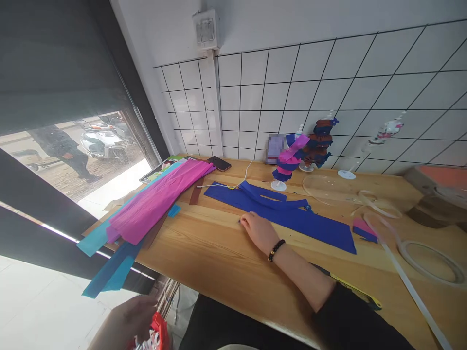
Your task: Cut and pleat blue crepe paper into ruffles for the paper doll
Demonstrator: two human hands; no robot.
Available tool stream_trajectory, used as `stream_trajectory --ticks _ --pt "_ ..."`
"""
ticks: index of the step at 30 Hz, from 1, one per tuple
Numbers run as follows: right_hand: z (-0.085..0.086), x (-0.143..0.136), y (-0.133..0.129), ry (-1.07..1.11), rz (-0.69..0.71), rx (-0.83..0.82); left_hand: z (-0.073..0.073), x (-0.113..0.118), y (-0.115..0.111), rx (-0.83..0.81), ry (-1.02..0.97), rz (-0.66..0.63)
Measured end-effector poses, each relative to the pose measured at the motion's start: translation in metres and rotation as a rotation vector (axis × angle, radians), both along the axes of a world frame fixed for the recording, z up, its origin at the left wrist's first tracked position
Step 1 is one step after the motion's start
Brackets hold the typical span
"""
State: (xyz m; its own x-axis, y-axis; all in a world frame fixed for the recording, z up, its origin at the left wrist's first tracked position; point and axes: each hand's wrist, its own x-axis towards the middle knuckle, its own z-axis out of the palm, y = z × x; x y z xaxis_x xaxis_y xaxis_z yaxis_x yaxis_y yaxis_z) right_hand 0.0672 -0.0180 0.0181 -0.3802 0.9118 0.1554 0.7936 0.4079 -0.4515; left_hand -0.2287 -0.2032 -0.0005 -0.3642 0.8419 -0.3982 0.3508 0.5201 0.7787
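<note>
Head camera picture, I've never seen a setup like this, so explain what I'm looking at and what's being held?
There's no machine: someone wears the camera on their head, so it looks forward and down at their hands. The right hand, with a dark beaded bracelet, is at the wooden table, near a blue sheet. The blurred left hand is low, by a red container. Whether either holds anything is unclear. The table also has pink sheets, a phone and stands wrapped in coloured strips.

R hand (259, 231) fwd, fingers (248, 219) curled, R forearm (301, 277) extd; L hand (131, 313) low, blurry.
</note>
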Motion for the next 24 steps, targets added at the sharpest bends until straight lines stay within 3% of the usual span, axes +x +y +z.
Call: stream_trajectory --ticks 6,9,13,17,19,22,24 --pt "0.025 -0.038 -0.081 0.235 0.425 -0.044 0.023 0.092 0.022 0.258 -0.404 0.069" --pt "0.025 -0.046 -0.101 0.324 0.400 -0.100 0.023 0.113 0.035 0.245 -0.477 0.043" --pt "0.018 -0.048 -0.104 0.553 0.294 -0.340 0.014 0.115 0.040 0.306 -0.302 0.095" --pt "0.011 -0.056 -0.107 0.960 0.332 -0.784 0.011 0.111 0.036 0.341 0.170 0.105" --pt "0.011 -0.058 -0.110 1.013 0.356 -0.920 0.013 0.108 0.033 0.326 0.333 0.055" --pt "0.021 -0.042 -0.103 0.787 0.261 -0.843 0.013 0.098 0.025 0.259 0.404 0.011" --pt "0.031 -0.011 -0.082 0.617 0.220 -0.595 0.009 0.086 0.018 0.199 0.369 0.021"
